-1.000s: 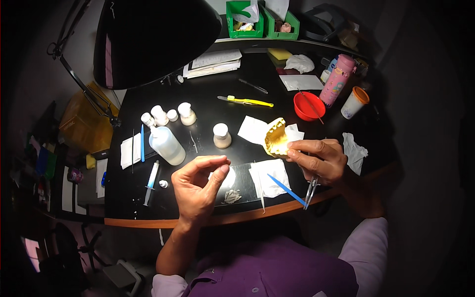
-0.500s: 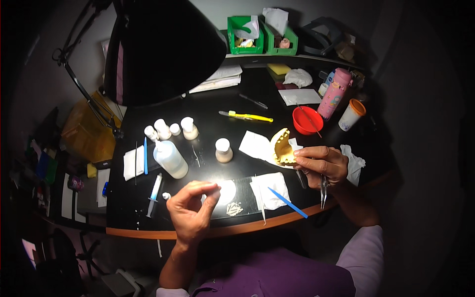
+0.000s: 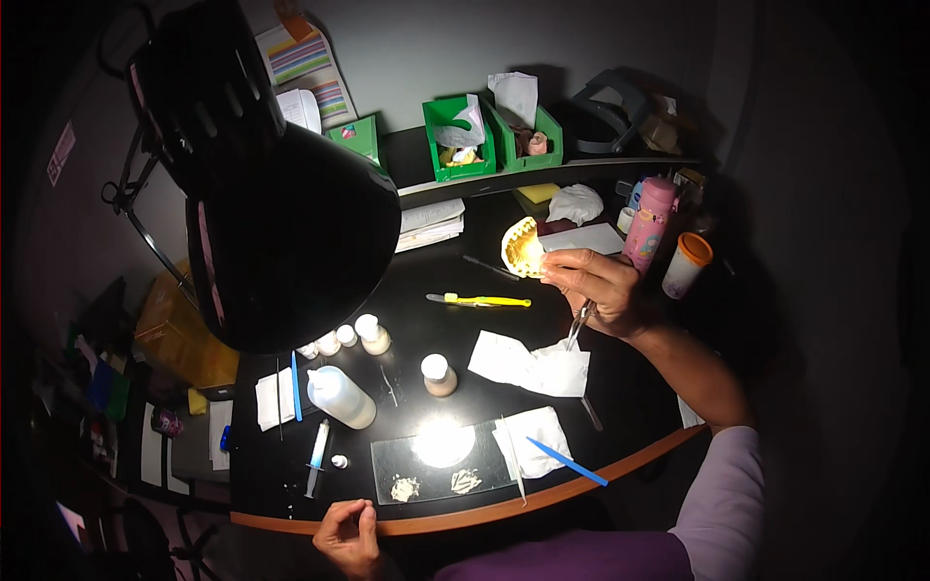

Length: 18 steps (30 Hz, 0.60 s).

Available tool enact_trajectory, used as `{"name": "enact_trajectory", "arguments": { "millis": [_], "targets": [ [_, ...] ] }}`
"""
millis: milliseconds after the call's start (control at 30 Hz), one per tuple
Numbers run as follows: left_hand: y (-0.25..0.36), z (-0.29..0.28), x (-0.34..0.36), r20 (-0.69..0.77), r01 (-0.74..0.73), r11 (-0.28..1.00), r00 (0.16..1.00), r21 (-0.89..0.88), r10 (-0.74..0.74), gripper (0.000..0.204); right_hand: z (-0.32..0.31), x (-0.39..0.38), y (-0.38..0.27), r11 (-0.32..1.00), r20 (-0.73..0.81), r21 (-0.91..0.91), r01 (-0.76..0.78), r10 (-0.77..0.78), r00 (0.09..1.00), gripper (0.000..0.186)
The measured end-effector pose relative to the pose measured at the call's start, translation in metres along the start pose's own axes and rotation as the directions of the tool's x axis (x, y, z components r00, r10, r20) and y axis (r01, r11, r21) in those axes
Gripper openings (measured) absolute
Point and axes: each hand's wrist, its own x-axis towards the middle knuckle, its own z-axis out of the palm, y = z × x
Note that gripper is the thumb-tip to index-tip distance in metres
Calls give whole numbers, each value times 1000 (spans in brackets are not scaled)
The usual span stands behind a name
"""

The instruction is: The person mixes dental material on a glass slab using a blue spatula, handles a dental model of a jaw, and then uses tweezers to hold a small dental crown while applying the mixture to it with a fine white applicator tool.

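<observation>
Right hand (image 3: pixel 596 288): fingers pinching yellowish, horseshoe-shaped dental model (image 3: pixel 519 250) above black desk (image 3: pixel 412 334), slim silver metal tweezers (image 3: pixel 580 325) also gripped | Left hand (image 3: pixel 349 538): loosely curled, contents unclear | Handling: probably light, rigid, chippable; best held by outer rim

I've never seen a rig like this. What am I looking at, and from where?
No robot here: a person works bare-handed, seen by a head-worn fisheye camera looking down, so straight edges bend. The right hand holds up a dental cast, with tweezers also in its grip. The left hand is at the near edge of the desk; whether it pinches anything is unclear. On the desk are a glass slab with pale heaps, a syringe, a plastic bottle and a yellow toothbrush.
</observation>
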Motion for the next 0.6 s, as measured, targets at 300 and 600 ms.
{"name": "enact_trajectory", "arguments": {
  "millis": [300, 600],
  "targets": [
    [-17, 18, -2, -227, -141, 982, 959, 127, 167, 12, 33, 20, 47, 991, -24, -93, 91, -94, 995, 30],
    [-8, 30, 4, -246, -211, 923, 922, 322, 297, 11, 41, 19, 66, 986, -23, -100, 134, -137, 990, 32]
  ]
}}
